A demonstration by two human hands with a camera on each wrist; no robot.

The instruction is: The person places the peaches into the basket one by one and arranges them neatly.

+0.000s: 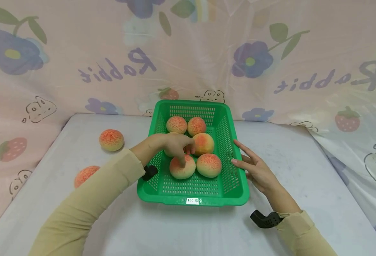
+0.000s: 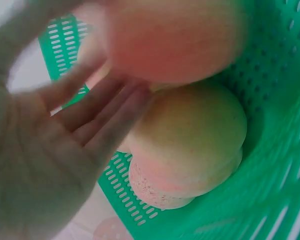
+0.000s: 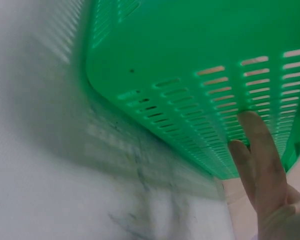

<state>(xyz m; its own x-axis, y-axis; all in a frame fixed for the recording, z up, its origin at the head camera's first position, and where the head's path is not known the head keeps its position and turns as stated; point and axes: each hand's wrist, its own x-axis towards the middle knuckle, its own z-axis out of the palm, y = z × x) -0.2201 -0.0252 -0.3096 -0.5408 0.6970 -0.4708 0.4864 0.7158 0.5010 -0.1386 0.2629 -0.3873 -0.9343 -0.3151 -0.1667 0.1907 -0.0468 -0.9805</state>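
Observation:
A green plastic basket point(image 1: 194, 200) holds several peaches. My left hand point(image 1: 179, 144) is inside it, the thumb on the near-left peach point(image 1: 183, 170) and the fingers reaching among the others. In the left wrist view, the fingers point(image 2: 107, 110) look nearly straight beside a blurred peach point(image 2: 175, 40), above another peach point(image 2: 195, 135). Beside the near-left peach lies another peach point(image 1: 209, 165). My right hand point(image 1: 260, 174) holds the basket's right rim, thumb over the edge. Two fingers point(image 3: 265, 160) lie against the outer slotted wall in the right wrist view.
Two peaches are on the white table point(image 1: 117, 227) left of the basket: one farther back point(image 1: 111, 139), and a nearer peach point(image 1: 86, 175) partly behind the left sleeve. A printed curtain point(image 1: 188, 46) hangs behind the table. Black wrist mounts point(image 1: 266, 219) stick out at both cuffs.

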